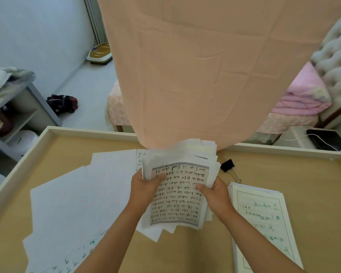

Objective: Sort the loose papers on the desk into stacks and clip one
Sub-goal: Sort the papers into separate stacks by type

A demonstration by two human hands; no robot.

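A thick, uneven bundle of papers (180, 196) is held over the middle of the wooden desk (185, 251); its top sheet bears lines of handwriting inside a grey border. My left hand (146, 187) grips the bundle's left edge with the thumb on top. My right hand (215, 192) grips its right edge the same way. A black binder clip (228, 166) lies on the desk just right of the bundle. A neat stack of lined sheets (264, 227) lies at the right. Loose white sheets (71, 205) are spread over the desk's left half.
The desk has a raised white rim (53, 131) at the back and sides. A peach curtain (215, 66) hangs down to the desk's far edge. Behind are a bed with pink bedding (301, 99), a grey shelf unit (18, 107) and a tablet on a white box (327, 139).
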